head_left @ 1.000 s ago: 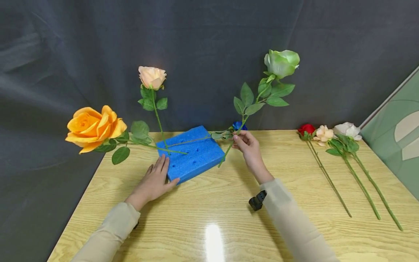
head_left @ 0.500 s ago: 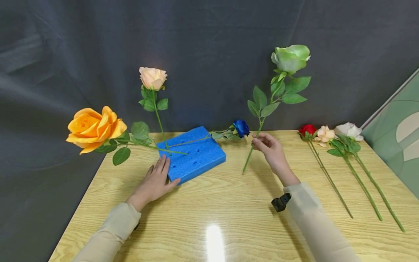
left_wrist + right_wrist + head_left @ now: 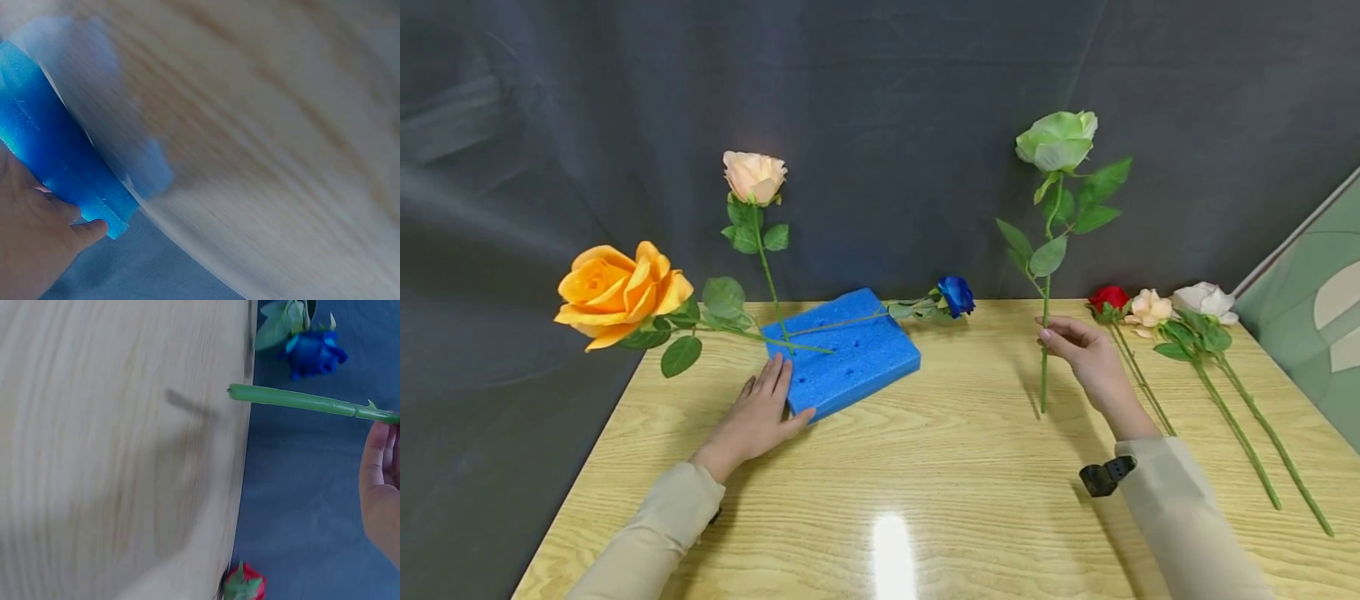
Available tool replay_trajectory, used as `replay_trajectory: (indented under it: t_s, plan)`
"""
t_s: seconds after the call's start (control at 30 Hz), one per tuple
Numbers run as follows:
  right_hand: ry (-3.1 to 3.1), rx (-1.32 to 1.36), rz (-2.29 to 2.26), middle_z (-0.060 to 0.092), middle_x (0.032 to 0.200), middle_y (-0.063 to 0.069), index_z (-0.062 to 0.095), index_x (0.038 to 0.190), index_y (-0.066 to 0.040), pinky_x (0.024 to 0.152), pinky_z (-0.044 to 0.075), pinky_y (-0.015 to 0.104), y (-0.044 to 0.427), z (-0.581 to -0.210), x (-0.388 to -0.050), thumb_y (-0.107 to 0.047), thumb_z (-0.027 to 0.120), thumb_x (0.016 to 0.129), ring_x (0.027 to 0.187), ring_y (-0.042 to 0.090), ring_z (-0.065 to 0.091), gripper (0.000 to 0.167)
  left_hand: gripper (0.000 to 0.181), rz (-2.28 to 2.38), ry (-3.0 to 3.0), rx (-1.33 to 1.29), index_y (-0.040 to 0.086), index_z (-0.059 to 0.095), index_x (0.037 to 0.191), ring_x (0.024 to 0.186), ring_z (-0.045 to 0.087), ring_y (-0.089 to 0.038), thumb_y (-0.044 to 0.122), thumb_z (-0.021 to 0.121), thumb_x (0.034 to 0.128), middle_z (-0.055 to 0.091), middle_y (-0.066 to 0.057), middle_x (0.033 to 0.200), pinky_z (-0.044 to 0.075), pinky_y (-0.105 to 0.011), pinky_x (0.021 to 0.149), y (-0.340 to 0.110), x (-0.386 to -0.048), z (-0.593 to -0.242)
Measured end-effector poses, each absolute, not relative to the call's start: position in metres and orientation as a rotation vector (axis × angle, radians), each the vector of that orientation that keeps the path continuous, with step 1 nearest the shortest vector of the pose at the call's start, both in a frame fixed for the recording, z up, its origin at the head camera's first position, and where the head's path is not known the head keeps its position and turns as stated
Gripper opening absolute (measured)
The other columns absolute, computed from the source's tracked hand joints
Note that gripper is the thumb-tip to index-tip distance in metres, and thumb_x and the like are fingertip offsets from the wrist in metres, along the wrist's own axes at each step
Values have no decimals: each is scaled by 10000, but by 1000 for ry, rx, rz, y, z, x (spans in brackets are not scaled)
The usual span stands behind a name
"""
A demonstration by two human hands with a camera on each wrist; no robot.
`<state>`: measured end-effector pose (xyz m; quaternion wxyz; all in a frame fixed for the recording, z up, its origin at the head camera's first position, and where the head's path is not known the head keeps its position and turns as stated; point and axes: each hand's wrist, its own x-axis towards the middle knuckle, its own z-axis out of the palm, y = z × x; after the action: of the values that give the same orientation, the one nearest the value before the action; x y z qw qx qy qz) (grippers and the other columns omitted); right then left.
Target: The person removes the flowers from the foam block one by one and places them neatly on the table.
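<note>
In the head view my right hand [image 3: 1093, 367] pinches the lower stem of a green rose [image 3: 1057, 142], held upright right of the blue foam block [image 3: 857, 367]. The right wrist view shows the bare end of that stem [image 3: 294, 400] past the fingertips. My left hand [image 3: 752, 425] rests with extended fingers on the foam's left edge; the left wrist view has the hand [image 3: 37, 231] touching the foam [image 3: 56, 137]. An orange rose [image 3: 621, 292], a peach rose [image 3: 755, 177] and a blue rose [image 3: 956, 297] have their stems in the foam, leaning different ways.
On the table's right side lie a red rose [image 3: 1108, 298], a peach rose [image 3: 1148, 309] and a white rose [image 3: 1204, 302], stems toward the front. A dark curtain [image 3: 880, 100] hangs behind the wooden table [image 3: 820, 517]. A green panel [image 3: 1307, 308] stands at the right.
My right hand has moved right with the green rose, away from the foam, and the stem has turned from slanted to nearly vertical. My left hand has stayed on the foam.
</note>
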<state>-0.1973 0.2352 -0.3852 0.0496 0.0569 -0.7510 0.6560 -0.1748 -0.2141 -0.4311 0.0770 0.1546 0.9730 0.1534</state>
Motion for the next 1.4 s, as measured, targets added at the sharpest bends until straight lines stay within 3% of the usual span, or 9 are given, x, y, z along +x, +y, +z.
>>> replay_trajectory:
  t_s: [0.23, 0.57, 0.9, 1.4]
  plan:
    - [-2337, 129, 2001, 644, 847, -200, 660, 987, -351, 712, 518, 98, 260, -385, -188, -129, 613, 931, 771, -44, 633, 234, 925, 464, 2921, 467, 13, 75, 1533, 1498, 30, -358, 617, 436, 933, -20, -179, 1615, 143, -592, 1179, -213, -176, -431]
    - [-2428, 123, 1932, 627, 861, -201, 629, 1059, -312, 695, 519, 95, 282, -390, -182, -107, 597, 940, 783, -56, 628, 239, 928, 474, 2915, 466, 14, 67, 1533, 1495, 36, -366, 615, 440, 933, -26, -179, 1615, 138, -591, 1180, -213, -177, -429]
    - [-2484, 138, 1931, 627, 870, -199, 627, 1024, -305, 687, 531, 108, 298, -394, -176, -82, 589, 941, 784, -48, 646, 240, 919, 476, 2915, 467, 17, 66, 1534, 1496, 38, -365, 598, 452, 936, -19, -182, 1615, 131, -587, 1184, -212, -177, -429]
    - [-2715, -50, 1764, 583, 860, -265, 577, 1018, -352, 695, 533, 112, 326, -407, -164, -176, 579, 960, 791, -86, 620, 185, 907, 419, 2918, 455, -5, 61, 1529, 1494, 28, -372, 587, 431, 950, -19, -201, 1610, 144, -583, 1183, -211, -175, -427]
